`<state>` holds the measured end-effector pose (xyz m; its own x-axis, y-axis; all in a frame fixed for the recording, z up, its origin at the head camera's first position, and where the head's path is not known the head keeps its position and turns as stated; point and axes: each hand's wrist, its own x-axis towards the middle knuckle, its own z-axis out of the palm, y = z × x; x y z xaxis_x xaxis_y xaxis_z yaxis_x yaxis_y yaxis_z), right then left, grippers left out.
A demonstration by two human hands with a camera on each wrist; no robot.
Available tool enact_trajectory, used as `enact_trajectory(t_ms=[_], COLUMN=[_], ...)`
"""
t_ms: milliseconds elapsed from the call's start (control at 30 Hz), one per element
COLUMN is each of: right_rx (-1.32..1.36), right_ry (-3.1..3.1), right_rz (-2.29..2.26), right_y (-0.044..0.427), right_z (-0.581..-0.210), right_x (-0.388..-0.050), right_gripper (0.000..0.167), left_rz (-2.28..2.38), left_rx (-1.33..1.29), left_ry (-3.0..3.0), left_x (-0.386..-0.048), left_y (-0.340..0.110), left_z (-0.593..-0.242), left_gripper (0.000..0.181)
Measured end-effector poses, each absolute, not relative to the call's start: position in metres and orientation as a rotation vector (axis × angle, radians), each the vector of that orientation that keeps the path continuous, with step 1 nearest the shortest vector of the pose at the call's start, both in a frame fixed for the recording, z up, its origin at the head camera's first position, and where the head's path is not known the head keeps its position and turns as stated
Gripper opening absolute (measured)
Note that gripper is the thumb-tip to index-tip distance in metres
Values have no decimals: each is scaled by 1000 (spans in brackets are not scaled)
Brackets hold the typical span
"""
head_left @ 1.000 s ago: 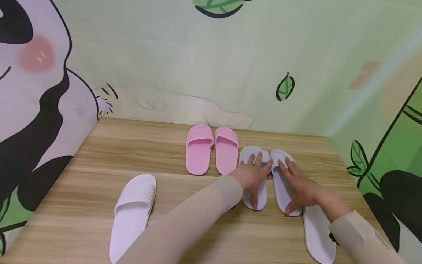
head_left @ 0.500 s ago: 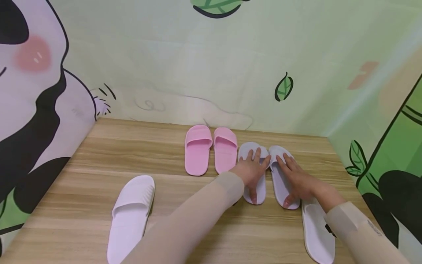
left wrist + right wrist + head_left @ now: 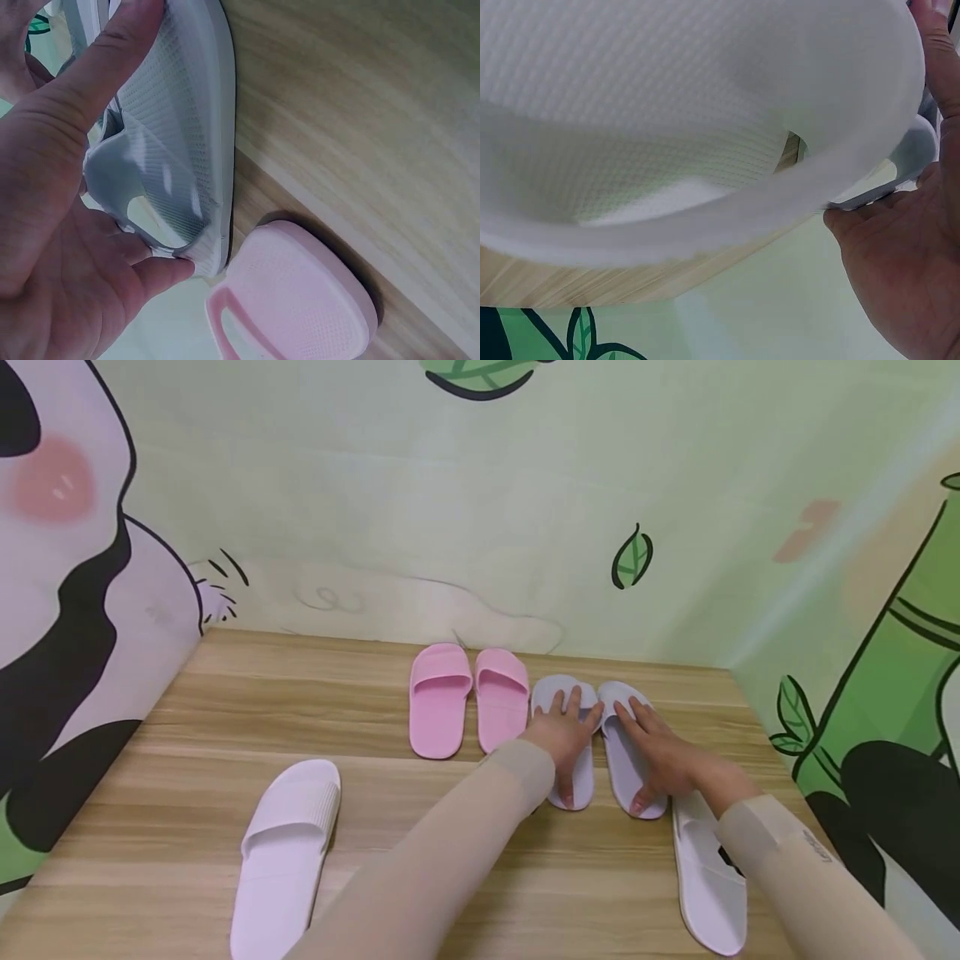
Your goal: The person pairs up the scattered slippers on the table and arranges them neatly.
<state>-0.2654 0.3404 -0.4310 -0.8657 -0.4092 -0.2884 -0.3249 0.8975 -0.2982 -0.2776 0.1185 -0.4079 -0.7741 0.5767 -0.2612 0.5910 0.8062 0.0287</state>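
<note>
A pair of light grey slippers stands side by side near the back of the wooden surface, toes toward the wall. My left hand [image 3: 562,739] lies spread over the left grey slipper [image 3: 583,772], fingers on its strap and thumb toward the heel. The left wrist view shows that thumb on the sole of the grey slipper [image 3: 180,90]. My right hand [image 3: 663,758] spreads over the right grey slipper [image 3: 622,756], fingertips at the strap, thumb near the heel. Close left stand a pink slipper [image 3: 501,706] and its mate, another pink slipper [image 3: 437,718].
A larger white slipper [image 3: 711,893] lies under my right forearm and fills much of the right wrist view. Another white slipper [image 3: 281,860] lies at the front left. A printed wall [image 3: 360,510] with a panda and leaves closes off the back and sides.
Both grey slippers have slid back toward the wall under my hands, coming level with the pink pair. The view has shifted slightly to the right.
</note>
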Motion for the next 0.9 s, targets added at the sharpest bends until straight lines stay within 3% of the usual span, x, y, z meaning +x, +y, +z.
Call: enact_trajectory(t_ms=[900], right_rx=[-537], right_ry=[2740], right_rz=[-248], right_y=[340], right_z=[-429], right_x=[-303], right_gripper=[153], left_rz=[-169], left_rx=[824], left_ry=[2805], left_x=[-302], left_y=[125], left_z=[-410], left_gripper=[148])
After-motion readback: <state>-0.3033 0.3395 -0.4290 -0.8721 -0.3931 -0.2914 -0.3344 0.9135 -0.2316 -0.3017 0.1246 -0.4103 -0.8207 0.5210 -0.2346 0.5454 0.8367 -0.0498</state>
